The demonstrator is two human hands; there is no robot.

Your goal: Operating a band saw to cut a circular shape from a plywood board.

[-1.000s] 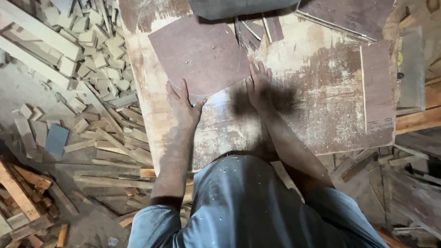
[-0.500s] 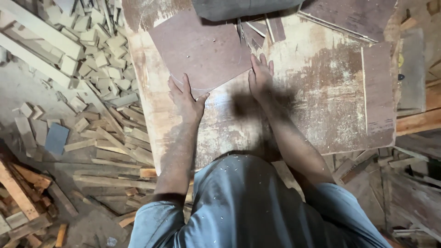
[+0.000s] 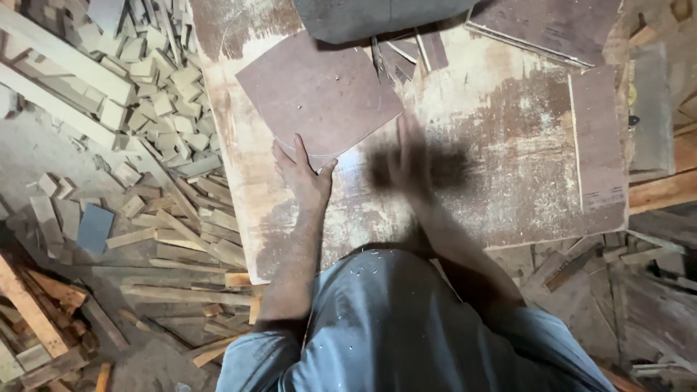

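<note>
A brown plywood piece (image 3: 319, 94) with a rounded near edge lies on a dusty wooden worktable (image 3: 508, 145). My left hand (image 3: 301, 170) rests flat on its near edge, fingers spread, holding nothing. My right hand (image 3: 410, 163) is a motion blur just right of the piece, low over the sawdust-covered table top; its fingers look spread and nothing shows in it.
A narrow brown board (image 3: 597, 138) lies along the table's right side and a dark grey slab (image 3: 377, 14) at the far edge with thin strips (image 3: 406, 51). Heaps of wood offcuts (image 3: 138, 94) and long slats (image 3: 167, 247) cover the floor on the left.
My right hand keeps sweeping sideways over the table and is more blurred now. The view has shifted, and my left hand stays at the plywood piece's near edge.
</note>
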